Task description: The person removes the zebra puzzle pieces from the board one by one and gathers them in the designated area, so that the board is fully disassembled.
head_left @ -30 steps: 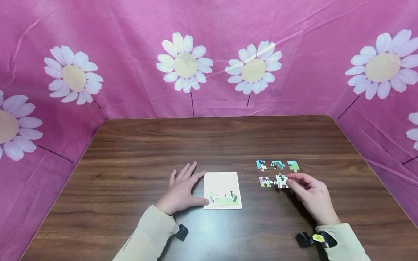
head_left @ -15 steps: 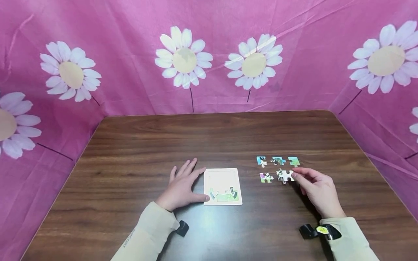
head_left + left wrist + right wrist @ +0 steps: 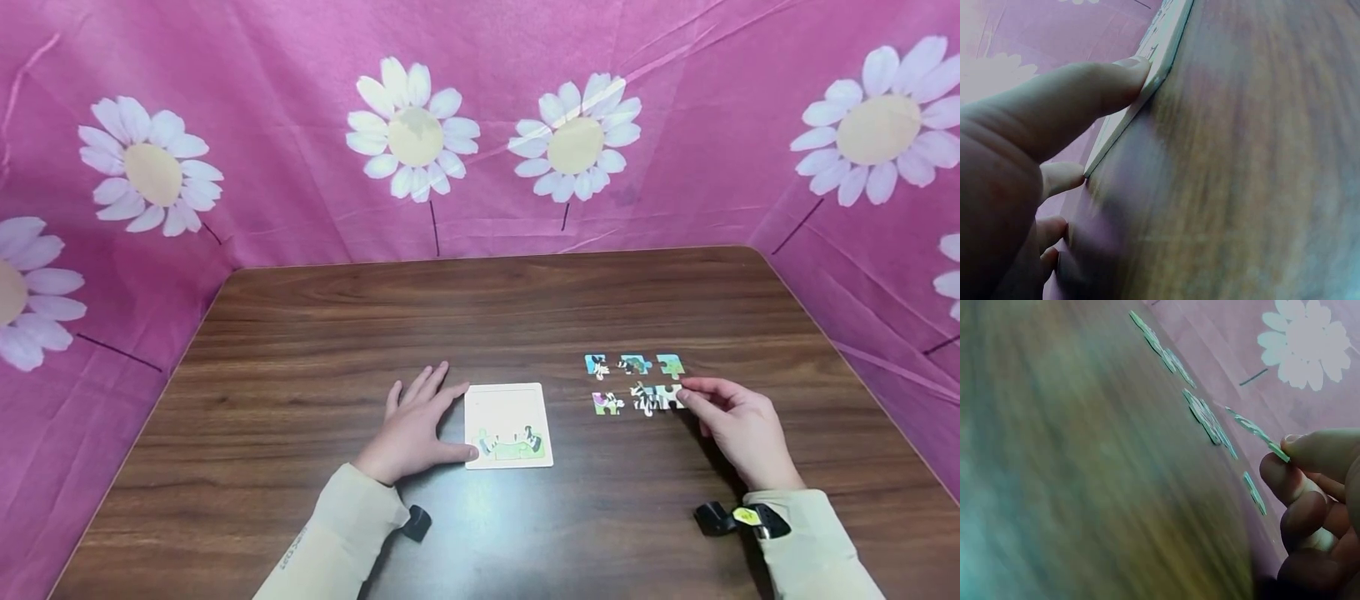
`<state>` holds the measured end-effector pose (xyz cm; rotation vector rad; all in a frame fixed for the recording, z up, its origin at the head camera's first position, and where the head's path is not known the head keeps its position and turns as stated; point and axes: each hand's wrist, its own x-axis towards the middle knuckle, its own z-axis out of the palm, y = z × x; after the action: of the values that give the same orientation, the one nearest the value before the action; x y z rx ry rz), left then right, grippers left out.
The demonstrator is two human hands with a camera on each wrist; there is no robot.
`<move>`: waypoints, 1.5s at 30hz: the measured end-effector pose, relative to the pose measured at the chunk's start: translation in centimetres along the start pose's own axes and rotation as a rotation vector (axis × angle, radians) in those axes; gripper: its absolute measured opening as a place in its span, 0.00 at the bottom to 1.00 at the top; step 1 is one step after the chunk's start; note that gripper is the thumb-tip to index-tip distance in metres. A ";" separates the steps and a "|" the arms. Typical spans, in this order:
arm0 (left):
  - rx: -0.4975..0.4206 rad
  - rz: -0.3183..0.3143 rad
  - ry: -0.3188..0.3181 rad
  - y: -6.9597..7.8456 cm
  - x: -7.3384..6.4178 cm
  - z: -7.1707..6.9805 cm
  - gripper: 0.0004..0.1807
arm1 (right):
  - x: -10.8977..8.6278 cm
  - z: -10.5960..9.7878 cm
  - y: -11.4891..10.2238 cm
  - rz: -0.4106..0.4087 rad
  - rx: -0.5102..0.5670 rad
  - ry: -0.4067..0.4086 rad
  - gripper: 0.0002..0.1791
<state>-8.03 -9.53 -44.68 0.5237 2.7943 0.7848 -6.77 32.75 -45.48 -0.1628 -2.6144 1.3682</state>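
My right hand (image 3: 738, 429) pinches a black-and-white puzzle piece (image 3: 667, 397) between thumb and index finger. In the right wrist view the pinched puzzle piece (image 3: 1254, 429) is tilted and raised above the table. Just left of it lies a zebra-striped piece (image 3: 642, 400), overlapped by it in the head view. A square puzzle board (image 3: 504, 408) lies in front of my left hand (image 3: 412, 429), whose fingers are spread. The left thumb (image 3: 1100, 90) rests on the board's near left corner, and the index fingertip touches its far left corner. Picture pieces fill the board's near part.
Three pieces form a back row: a blue one (image 3: 597, 365), a blue-green one (image 3: 635, 365) and a green one (image 3: 670, 366). A pink-and-green piece (image 3: 607, 404) lies in front of them. The wooden table (image 3: 360, 317) ends at a pink flowered cloth (image 3: 300, 167).
My right hand has moved slightly right, drawing the pinched piece away from over the zebra-striped piece, more of which now shows. The left hand stays at the board. The head view has shifted a little.
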 end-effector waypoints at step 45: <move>-0.003 -0.012 -0.011 0.1 0.0 -0.2 0.50 | 1.4 -1.5 0.7 0.011 -0.302 -0.058 0.18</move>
<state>-8.08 -9.50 -44.50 0.5081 2.7831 0.7807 -7.77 34.63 -45.08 -0.1811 -2.8586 0.9872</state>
